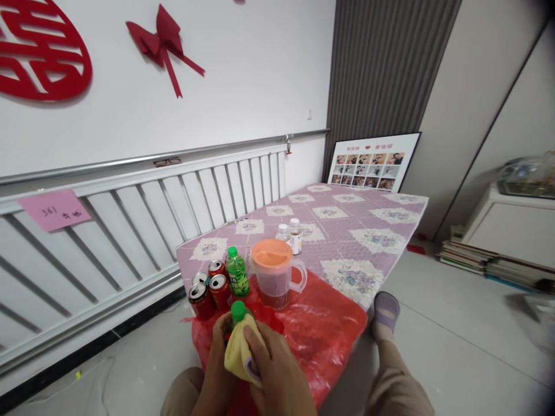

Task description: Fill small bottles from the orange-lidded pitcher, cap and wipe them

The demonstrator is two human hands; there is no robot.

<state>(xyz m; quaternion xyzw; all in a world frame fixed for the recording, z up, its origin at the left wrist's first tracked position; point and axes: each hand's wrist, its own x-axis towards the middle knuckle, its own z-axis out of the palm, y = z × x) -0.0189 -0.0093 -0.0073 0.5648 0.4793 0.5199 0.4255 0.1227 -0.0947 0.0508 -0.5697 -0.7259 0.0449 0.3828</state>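
My left hand [219,346] is wrapped round a green-capped bottle [238,310], whose body is mostly hidden by the hands and cloth. My right hand [280,361] grips a yellow cloth [238,349] and presses it against the bottle's side. Just beyond, a red plastic dish [271,316] shows in part. Behind it stands a clear pitcher [274,283] with an orange lid and some brown liquid inside. To its left are an upright green drink bottle [238,274] and several opened drink cans [220,289].
Red plastic sheeting [321,323] covers the near end of a table with a purple floral cloth [333,214]. Two small white-capped bottles [295,237] stand behind the pitcher. A white radiator [173,202] runs along the left wall. A framed photo board [373,162] leans at the far end.
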